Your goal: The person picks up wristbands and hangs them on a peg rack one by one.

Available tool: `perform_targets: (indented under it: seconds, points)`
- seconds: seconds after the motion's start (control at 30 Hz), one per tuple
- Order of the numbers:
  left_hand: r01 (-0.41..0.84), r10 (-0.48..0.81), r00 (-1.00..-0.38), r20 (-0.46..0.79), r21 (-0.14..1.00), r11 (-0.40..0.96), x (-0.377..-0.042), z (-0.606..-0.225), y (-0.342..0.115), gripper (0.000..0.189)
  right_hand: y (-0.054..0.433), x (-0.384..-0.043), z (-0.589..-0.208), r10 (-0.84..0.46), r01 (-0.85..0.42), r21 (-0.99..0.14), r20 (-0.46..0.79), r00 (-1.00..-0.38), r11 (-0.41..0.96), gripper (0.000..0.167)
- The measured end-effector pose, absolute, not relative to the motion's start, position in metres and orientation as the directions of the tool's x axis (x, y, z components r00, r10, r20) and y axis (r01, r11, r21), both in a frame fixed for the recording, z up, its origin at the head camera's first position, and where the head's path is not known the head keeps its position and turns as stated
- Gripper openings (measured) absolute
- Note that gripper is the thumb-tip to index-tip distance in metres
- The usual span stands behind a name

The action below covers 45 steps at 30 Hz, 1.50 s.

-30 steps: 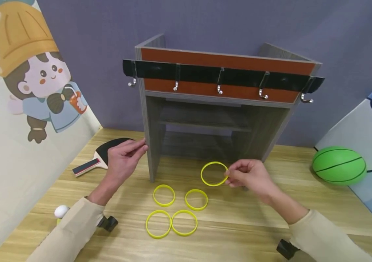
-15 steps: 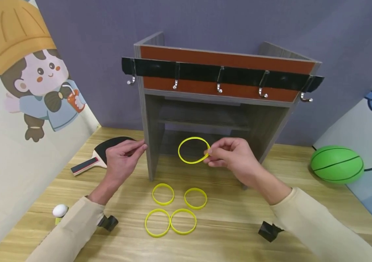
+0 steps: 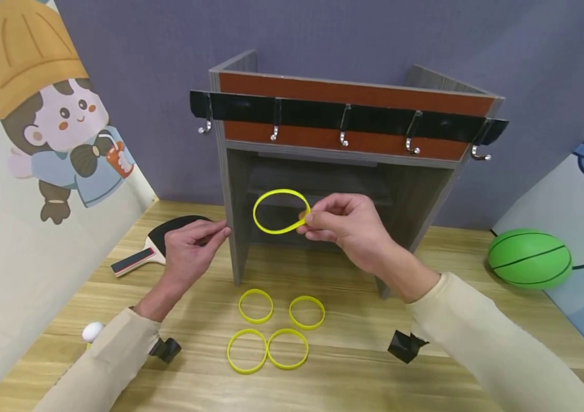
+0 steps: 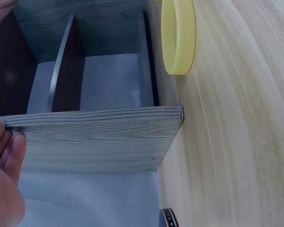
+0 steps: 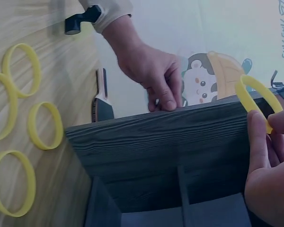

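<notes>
My right hand [image 3: 350,226] pinches a yellow ring [image 3: 281,212] by its right side, raised before the shelf openings and below the hooks. In the right wrist view the ring [image 5: 258,101] stands tilted between thumb and fingers. My left hand [image 3: 191,249] has bent fingers at the front edge of the left side panel of a grey wooden cabinet [image 3: 235,240]; the left wrist view shows its fingers [image 4: 12,158] against that edge. Across the cabinet's red front runs a black rail [image 3: 312,111] with several metal hooks [image 3: 343,137], all bare. Several yellow rings [image 3: 255,306] lie flat on the table.
A table tennis bat [image 3: 153,246] lies left of the cabinet, partly behind my left hand. A white ball [image 3: 92,332] sits by my left sleeve. At the right stands a green ball [image 3: 529,258]. Printed walls enclose the wooden table [image 3: 353,377].
My right hand has lifted the ring and carried it up and to the left, from low at the cabinet's front to before the shelves. My left hand stays at the side panel.
</notes>
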<state>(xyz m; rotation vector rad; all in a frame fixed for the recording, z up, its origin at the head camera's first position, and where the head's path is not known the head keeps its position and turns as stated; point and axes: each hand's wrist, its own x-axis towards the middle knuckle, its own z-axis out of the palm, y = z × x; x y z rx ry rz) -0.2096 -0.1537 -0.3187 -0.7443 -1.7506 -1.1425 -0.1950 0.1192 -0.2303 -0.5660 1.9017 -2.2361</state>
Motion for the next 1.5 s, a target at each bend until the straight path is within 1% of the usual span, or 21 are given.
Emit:
perform_targets:
  seconds: [0.07, 0.13, 0.3, 0.4, 0.53, 0.67, 0.83, 1.1, 1.33, 1.5]
  points:
    - [0.836, 0.021, -0.417, 0.909, 0.375, 0.402, -0.206, -0.314, -0.152, 0.02, 0.116, -0.196, -0.224, -0.352, -0.135, -0.973, 0.195, -0.915, -0.188, 0.007]
    - [0.834, 0.019, -0.415, 0.91, 0.371, 0.409, -0.209, -0.317, -0.154, 0.02, 0.111, -0.197, -0.218, -0.352, -0.142, -0.969, 0.207, -0.913, -0.202, 0.007]
    - [0.823, 0.02, -0.436, 0.9, 0.389, 0.414, -0.221, -0.33, -0.162, 0.02, 0.1, -0.2, -0.206, -0.353, -0.162, -0.956, 0.243, -0.903, -0.244, 0.002]
    - [0.824, 0.031, -0.439, 0.898, 0.389, 0.413, -0.224, -0.333, -0.164, 0.019, 0.092, -0.201, -0.2, -0.357, -0.175, -0.947, 0.267, -0.895, -0.27, 0.004]
    - [0.83, 0.036, -0.43, 0.902, 0.379, 0.409, -0.222, -0.331, -0.16, 0.019, 0.082, -0.2, -0.195, -0.365, -0.192, -0.935, 0.298, -0.882, -0.299, 0.004]
    - [0.84, 0.043, -0.412, 0.91, 0.361, 0.406, -0.213, -0.321, -0.154, 0.02, 0.069, -0.199, -0.19, -0.369, -0.199, -0.922, 0.322, -0.872, -0.333, 0.004]
    - [0.842, 0.047, -0.406, 0.912, 0.354, 0.408, -0.207, -0.315, -0.151, 0.02, 0.056, -0.196, -0.186, -0.373, -0.187, -0.915, 0.323, -0.87, -0.357, 0.004]
    - [0.828, 0.036, -0.424, 0.905, 0.372, 0.419, -0.221, -0.329, -0.157, 0.021, 0.042, -0.197, -0.178, -0.339, -0.182, -0.901, 0.327, -0.882, -0.395, 0.004]
    - [0.837, 0.043, -0.419, 0.907, 0.367, 0.407, -0.21, -0.318, -0.152, 0.021, 0.039, -0.199, -0.178, -0.319, -0.183, -0.895, 0.327, -0.889, -0.408, 0.004]
    - [0.831, 0.03, -0.432, 0.901, 0.385, 0.401, -0.21, -0.318, -0.151, 0.022, 0.038, -0.202, -0.179, -0.308, -0.188, -0.889, 0.332, -0.892, -0.417, 0.003]
